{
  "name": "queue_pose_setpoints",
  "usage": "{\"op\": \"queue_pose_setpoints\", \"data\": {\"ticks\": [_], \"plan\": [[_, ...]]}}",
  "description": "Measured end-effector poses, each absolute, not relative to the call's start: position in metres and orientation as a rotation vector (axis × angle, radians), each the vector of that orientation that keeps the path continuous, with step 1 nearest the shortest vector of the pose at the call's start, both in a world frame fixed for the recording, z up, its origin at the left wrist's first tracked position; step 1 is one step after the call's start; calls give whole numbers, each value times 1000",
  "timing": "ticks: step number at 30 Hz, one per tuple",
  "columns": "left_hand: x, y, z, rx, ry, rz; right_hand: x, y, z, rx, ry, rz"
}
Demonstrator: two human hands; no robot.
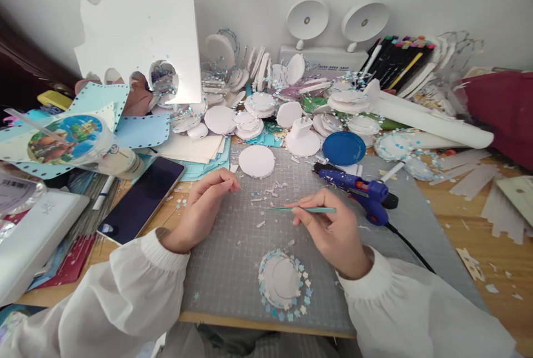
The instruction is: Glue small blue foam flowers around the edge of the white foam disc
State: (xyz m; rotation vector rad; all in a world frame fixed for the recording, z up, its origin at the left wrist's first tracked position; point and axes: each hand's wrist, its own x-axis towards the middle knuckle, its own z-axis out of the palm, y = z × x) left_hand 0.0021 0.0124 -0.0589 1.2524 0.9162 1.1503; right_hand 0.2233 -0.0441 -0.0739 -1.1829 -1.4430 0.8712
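My right hand (333, 230) pinches a pair of teal tweezers (318, 210) above the grey cutting mat, their tips pointing left. Close to those tips lies a tiny blue flower piece (262, 213) among white scraps (270, 188). My left hand (206, 205) rests at the left of the mat, fingers curled in and thumb against them, with nothing visible between them. Nearer to me, a round white disc (283, 279) ringed with small blue and white flowers lies flat. A plain white disc (257, 161) sits farther back on the mat.
A purple glue gun (364, 188) with a black cord lies to the right, beside a blue round lid (343, 149). On the left are a phone (141, 197) and a lidded drink cup (119, 161). White discs and flower strands crowd the back; glue sticks (468, 175) lie far right.
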Motion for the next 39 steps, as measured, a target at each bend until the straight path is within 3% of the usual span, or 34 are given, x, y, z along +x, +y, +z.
{"op": "queue_pose_setpoints", "data": {"ticks": [4, 11, 17, 34, 39], "plan": [[2, 8, -57, 1416, 905, 1064, 228, -42, -70, -1189, -1358, 935], [1, 5, -58, 1532, 880, 1029, 229, -45, -80, -1086, -1794, 660], [2, 6, -59, 1509, 887, 1043, 226, -46, -81, -1129, -1811, 631], [8, -1, -52, 1718, 798, 936, 222, -47, -63, -1096, -814, 1478], [10, -4, -56, 1743, 811, 942, 216, -48, -58, -1096, -723, 1549]]}}
